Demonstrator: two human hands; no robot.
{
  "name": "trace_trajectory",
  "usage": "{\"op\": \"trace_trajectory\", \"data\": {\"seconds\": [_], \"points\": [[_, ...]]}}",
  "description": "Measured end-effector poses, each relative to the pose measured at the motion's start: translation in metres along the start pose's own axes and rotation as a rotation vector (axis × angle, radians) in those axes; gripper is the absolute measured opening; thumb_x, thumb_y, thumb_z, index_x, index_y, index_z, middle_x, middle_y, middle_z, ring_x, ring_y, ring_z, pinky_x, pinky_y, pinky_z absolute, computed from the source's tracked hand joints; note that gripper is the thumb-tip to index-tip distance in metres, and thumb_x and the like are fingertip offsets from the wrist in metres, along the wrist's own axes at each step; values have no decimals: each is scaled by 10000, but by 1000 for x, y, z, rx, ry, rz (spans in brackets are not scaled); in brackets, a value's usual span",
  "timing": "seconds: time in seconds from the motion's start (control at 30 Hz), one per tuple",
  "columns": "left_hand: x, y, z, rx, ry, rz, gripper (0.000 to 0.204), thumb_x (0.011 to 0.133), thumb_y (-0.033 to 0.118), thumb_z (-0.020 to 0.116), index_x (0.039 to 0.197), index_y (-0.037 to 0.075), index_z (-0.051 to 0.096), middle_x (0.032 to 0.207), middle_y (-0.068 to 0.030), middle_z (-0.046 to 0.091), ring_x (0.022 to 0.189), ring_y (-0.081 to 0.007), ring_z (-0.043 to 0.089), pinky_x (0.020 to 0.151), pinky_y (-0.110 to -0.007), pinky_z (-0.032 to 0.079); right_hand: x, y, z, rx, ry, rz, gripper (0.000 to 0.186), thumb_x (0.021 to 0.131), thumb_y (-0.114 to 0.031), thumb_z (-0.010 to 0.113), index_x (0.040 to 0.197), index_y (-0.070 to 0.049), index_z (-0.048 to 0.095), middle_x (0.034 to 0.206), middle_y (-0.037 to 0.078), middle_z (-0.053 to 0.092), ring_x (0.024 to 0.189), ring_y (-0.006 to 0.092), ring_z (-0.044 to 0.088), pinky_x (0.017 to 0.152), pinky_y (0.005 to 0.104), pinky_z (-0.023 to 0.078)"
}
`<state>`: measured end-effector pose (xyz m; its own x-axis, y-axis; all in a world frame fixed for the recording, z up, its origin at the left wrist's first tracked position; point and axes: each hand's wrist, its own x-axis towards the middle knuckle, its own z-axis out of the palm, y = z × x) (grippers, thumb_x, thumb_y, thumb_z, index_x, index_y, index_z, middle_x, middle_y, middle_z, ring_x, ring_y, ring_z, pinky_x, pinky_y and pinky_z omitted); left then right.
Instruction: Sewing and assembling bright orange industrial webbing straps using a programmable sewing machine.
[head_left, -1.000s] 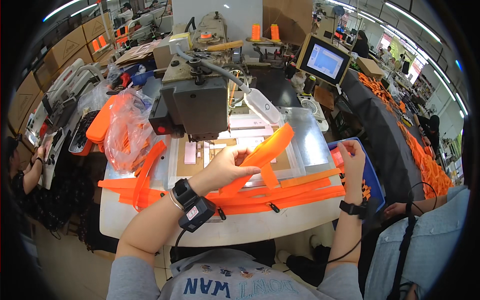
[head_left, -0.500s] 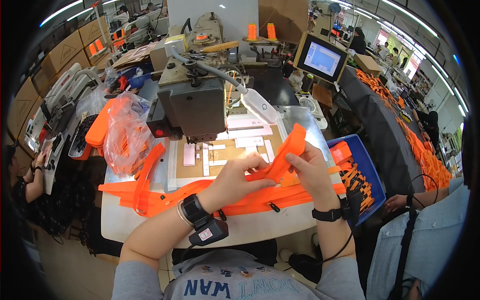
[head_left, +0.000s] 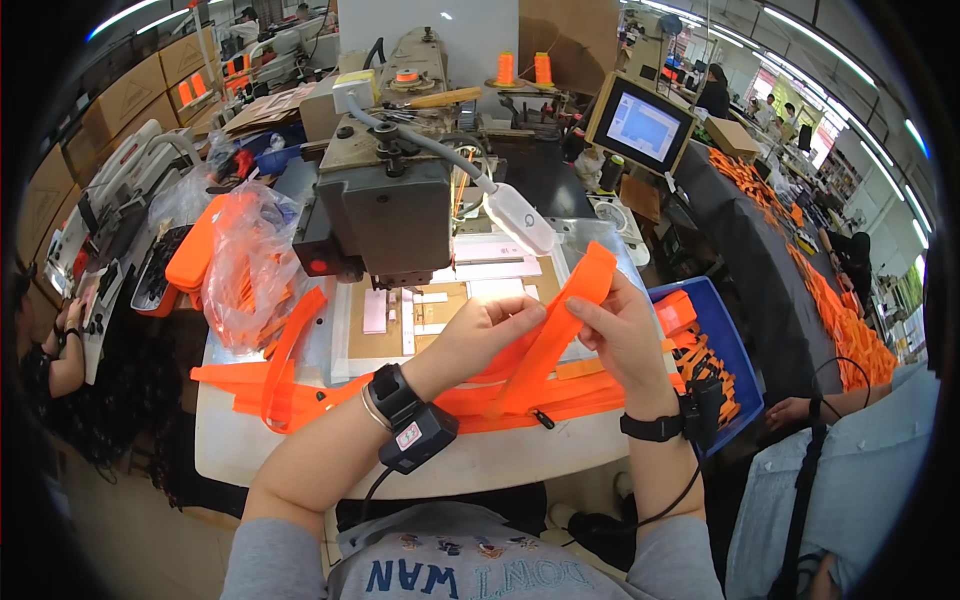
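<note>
Between my hands a flat orange fabric strip is raised, folded over at its top with one end hanging towards the table. My right hand grips its upper fold between thumb and fingers. At the strip's left edge my left hand is closed in a pinch; the fingertips are partly hidden. Beneath both hands, long orange strips lie across the table, with a small black pull at their near edge. Behind them, a template board with pale slotted pieces sits under the sewing machine head.
A lamp hangs over the board. Left stands a clear plastic bag of orange pieces; right, a blue bin of orange and black parts. A screen stands behind. Close on the right is another person's arm.
The strip has been spread flatter, and one end now hangs down towards the table. My left hand has moved slightly up, off the strips below.
</note>
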<state>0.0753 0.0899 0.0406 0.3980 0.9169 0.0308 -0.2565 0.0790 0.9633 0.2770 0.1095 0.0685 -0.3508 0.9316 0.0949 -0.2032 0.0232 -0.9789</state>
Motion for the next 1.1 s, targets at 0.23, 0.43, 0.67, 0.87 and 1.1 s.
{"op": "trace_trajectory", "data": {"seconds": [0.23,0.43,0.67,0.87,1.1], "points": [[-8,-8,-5,186,-101,44,306,903,195,657,1129,1,587,949,-23,649,816,-62,600,742,-238,503,14,8,2,176,117,-110,304,874,-102,663,1132,-26,522,901,52,620,556,77,540,468,193,431],[-27,-2,-49,238,-128,-224,243,917,141,620,1114,6,574,975,-41,644,814,-73,616,682,-225,523,32,34,-19,273,115,-81,253,891,-101,639,1104,-36,517,939,51,628,643,96,584,560,217,479],[-40,-5,-81,736,104,-278,162,879,158,627,970,24,626,746,-65,638,577,-136,589,545,-273,475,28,72,-27,227,128,234,269,892,-148,639,1099,-6,542,996,100,640,819,167,641,723,271,530],[-53,-3,-73,1307,222,10,187,820,191,668,929,45,626,824,-119,659,760,-312,628,667,-383,483,20,31,-48,-522,145,469,283,871,-246,673,916,27,612,871,103,660,625,163,631,605,284,532],[-60,-11,-66,1466,179,257,171,806,139,653,956,66,617,844,-92,595,769,-275,612,648,-363,483,40,33,-2,-1164,-142,-293,163,803,-149,702,871,-19,631,823,88,627,712,211,603,634,336,467]]}}
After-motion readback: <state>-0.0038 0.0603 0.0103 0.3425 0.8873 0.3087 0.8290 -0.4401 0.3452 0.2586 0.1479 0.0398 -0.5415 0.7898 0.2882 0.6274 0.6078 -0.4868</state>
